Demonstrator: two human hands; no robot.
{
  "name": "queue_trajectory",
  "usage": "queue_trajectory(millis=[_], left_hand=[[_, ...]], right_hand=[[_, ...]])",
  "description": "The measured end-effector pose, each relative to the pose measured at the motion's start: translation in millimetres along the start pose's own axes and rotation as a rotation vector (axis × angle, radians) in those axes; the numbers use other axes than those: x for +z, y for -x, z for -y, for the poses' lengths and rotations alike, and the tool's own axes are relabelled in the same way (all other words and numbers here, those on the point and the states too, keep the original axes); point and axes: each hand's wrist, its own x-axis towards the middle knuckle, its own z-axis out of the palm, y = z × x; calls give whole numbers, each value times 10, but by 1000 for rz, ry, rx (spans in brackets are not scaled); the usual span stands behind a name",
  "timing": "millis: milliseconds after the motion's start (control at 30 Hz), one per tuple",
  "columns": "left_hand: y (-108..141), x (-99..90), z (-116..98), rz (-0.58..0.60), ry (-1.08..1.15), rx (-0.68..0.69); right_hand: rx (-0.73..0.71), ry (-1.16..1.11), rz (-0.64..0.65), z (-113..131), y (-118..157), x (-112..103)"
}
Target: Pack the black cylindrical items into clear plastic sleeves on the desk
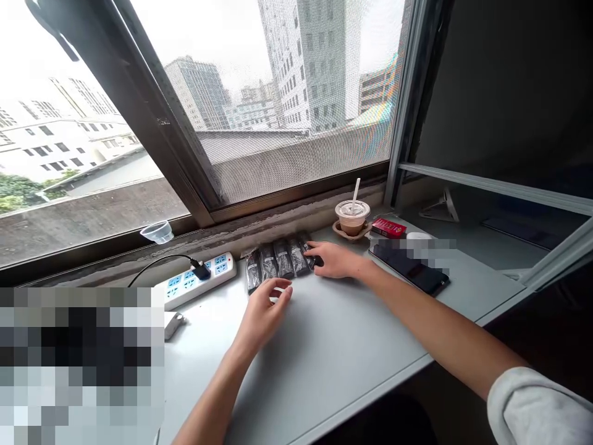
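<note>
The hands are apart on the bench (333, 352), with a gap between them. The right hand (336, 259) reaches forward, its fingers (312, 254) lying on the end of a row of black packets (278, 262). Whether it grips the end packet, I cannot tell. The left hand (264, 312) sits just in front of the row's middle, fingers curled loosely and close to the packets. Something pale may show between them, but it is too small to tell.

The packets lie side by side, running from ahead of the left hand to under the right fingers. Left of them, beyond the left hand, is a white power strip (194, 279) with a black plug and cable. Past the right hand stand an iced drink (352, 216) with a straw, in a brown holder, and a red box (388, 227). To the right of the right hand lies a dark phone (410, 270), partly blurred.
</note>
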Motion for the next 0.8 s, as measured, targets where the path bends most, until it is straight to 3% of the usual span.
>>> queue_trajectory(millis=[267, 467, 567, 700, 800], left_hand=[[11, -8, 10, 5, -1, 20], [7, 14, 26, -18, -6, 43], [12, 18, 3, -17, -3, 39], [3, 25, -34, 14, 51, -34], [-23, 29, -47, 18, 240, -137]], right_hand=[[43, 80, -38, 63, 104, -39], [-76, 224, -154, 243, 134, -46], [-114, 269, -101, 317, 114, -5], [-146, 265, -57, 343, 58, 90], [-128, 153, -170, 383, 59, 120]])
